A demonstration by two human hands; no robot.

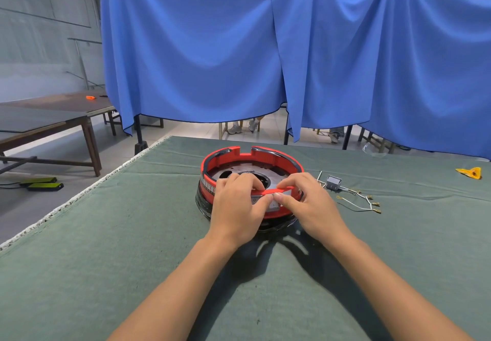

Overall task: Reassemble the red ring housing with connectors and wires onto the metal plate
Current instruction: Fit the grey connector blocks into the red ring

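The red ring housing (212, 164) sits around a grey metal plate (235, 171) with round holes, on a black base in the middle of the green-covered table. My left hand (239, 202) and my right hand (305, 200) both grip the ring's near wall, fingers curled over its rim. Their thumbs press a small grey rectangular part (275, 205) set in the outer face of that wall. A grey connector block (334, 182) lies to the right of the ring, with white and dark wires (358, 202) ending in brass terminals spread on the cloth.
The green cloth (106, 247) covers the table; its left edge runs diagonally. A yellow-orange scrap (470, 173) lies at the far right. Blue curtains (239, 48) hang behind the table. Brown tables (53, 117) stand to the left, with green-black pedals (42, 183) on the floor.
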